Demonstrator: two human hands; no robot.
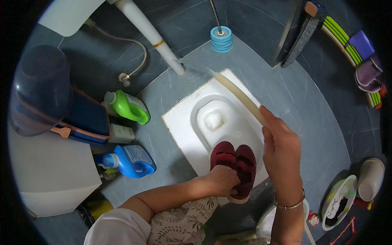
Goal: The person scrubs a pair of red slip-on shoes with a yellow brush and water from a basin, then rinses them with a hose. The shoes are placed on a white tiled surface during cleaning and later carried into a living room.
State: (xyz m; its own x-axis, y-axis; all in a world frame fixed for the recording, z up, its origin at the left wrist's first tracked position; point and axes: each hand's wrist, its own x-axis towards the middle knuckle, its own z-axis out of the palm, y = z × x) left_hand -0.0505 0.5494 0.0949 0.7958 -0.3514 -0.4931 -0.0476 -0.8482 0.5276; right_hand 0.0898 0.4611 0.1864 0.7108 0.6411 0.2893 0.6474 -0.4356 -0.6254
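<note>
My left hand (221, 180) is closed on a pair of dark red shoes (246, 160), held side by side with light soles showing at their edges. The shoes hang over the near part of a white squat toilet (176, 122) set in the floor. Whitish foam or water (214, 119) lies in its bowl. In my right hand (281, 145) is a pale yellowish hose (240, 94), gripped near the toilet's right edge. Water sprays from the hose's far end toward the foot of a white pipe (141, 22). My fingers hide part of the shoes.
Green (130, 107) and blue (134, 161) bottles stand on the left by a white cabinet (53, 175). A toilet plunger (221, 39) stands at the far corner. A white bucket (267, 220) sits near my right forearm; an oval basin (339, 202) lies at lower right.
</note>
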